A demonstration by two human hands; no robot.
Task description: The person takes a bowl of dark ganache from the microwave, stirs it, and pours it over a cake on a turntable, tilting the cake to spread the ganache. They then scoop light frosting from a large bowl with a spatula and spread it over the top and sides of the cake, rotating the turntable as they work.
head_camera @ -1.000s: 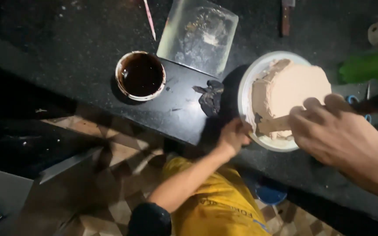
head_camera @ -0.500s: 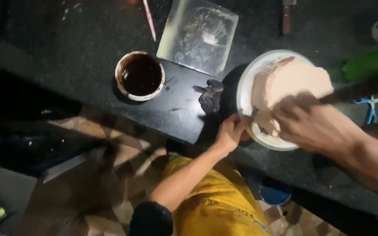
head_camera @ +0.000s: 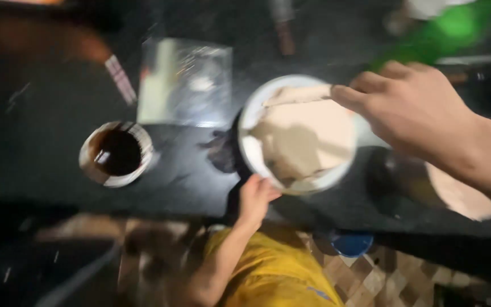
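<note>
Dark counter [head_camera: 41,153] under everything. White plate [head_camera: 248,122] of pale cake [head_camera: 308,139] near its front edge. Right hand [head_camera: 410,108] curled above plate's right rim, grip too blurred to tell. Left hand [head_camera: 257,196] pinched on plate's near rim. Brown-filled bowl [head_camera: 117,153] well left.

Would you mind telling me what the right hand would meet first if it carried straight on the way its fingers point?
Probably the pale paste in the white bowl: the right hand points left over it, though blur hides its height.
</note>
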